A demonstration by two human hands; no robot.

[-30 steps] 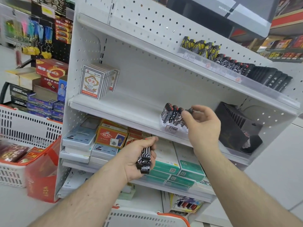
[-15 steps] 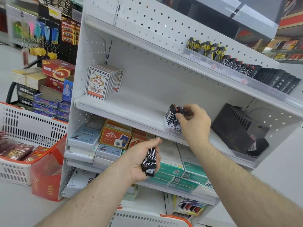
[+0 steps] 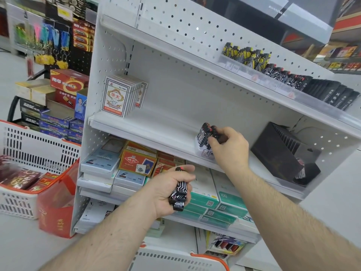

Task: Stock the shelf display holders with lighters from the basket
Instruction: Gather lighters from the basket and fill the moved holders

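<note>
Lighters (image 3: 179, 194), black with white circuit-like lines and red-tipped caps, sit stacked in the left hand (image 3: 168, 190), whose fingers are clamped round the small bundle below the middle shelf (image 3: 140, 132). Further right, the right hand (image 3: 227, 147) has its fingers closed on one lighter at the clear display holder (image 3: 204, 151), already part filled. Best to seat it upright, snug beside its neighbours, without toppling the row.
</note>
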